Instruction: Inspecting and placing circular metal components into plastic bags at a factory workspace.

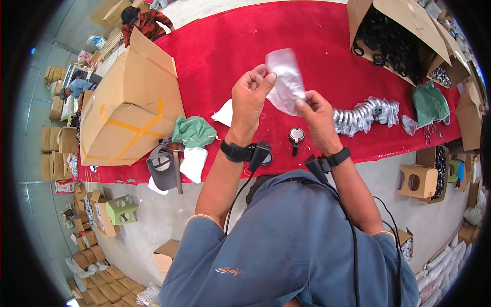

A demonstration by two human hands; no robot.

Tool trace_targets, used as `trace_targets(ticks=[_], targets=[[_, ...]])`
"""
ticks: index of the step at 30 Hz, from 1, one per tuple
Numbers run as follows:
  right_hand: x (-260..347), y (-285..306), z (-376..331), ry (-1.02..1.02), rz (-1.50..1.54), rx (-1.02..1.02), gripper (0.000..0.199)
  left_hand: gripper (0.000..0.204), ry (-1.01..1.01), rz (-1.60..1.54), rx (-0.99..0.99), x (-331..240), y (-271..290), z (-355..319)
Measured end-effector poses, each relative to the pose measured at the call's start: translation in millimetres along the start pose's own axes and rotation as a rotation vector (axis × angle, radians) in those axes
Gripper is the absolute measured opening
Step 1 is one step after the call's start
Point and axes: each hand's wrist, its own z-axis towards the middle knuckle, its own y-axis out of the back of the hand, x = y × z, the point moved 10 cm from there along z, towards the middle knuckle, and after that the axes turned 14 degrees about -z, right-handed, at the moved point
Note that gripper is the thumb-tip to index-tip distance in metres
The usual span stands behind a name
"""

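Observation:
Above the red-covered table (220, 56), a small clear plastic bag (286, 77) is stretched out between my hands. My left hand (250, 97) pinches its left edge between thumb and fingers. Its lower right side is gripped by my right hand (318, 113), close to the thumb tip. I cannot make out whether anything is inside the bag. Below, between my forearms, a round silver metal piece with a black tab (296, 135) lies on the cloth. Right of my right hand runs a curved row of silver rings in clear plastic (365, 115).
At left stands a big taped carton (130, 112), beside a grey cap (161, 168), a hammer (177, 171) and a green bag (194, 131). An open carton of black rings (391, 43) sits far right, near another green bag (429, 105). A person (146, 23) is across the table.

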Motion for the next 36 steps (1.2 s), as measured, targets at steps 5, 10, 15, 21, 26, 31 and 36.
trace_targets(ticks=[5,10,15,21,26,31,36], targets=[[23.5,11.5,-6.8,-0.038,0.276,0.097,0.019,0.072,0.013,-0.023,-0.139,3.0,31.1,1.5],[35.0,30.0,-14.7,0.018,0.209,0.098,0.019,0.068,0.265,-0.231,-0.018,22.3,1.4,-5.9],[44.1,39.0,-24.4,0.162,-0.133,0.042,0.019,0.056,0.418,-0.304,0.023,44.8,-0.2,-16.6],[26.0,52.9,-36.9,0.087,-0.107,0.003,0.02,0.02,0.156,-0.031,0.022,24.7,9.2,-13.0],[19.6,58.4,-33.9,0.044,-0.108,0.042,0.057,0.016,0.136,0.11,0.093,5.9,-2.2,-15.4],[66.6,61.1,-16.2,0.104,-0.283,0.168,0.07,0.015,0.208,0.382,0.344,-11.5,-25.9,-25.1],[49.8,34.1,-19.4,-0.095,-0.528,0.369,0.053,0.015,0.305,0.497,0.539,-2.3,-36.6,-34.4]])
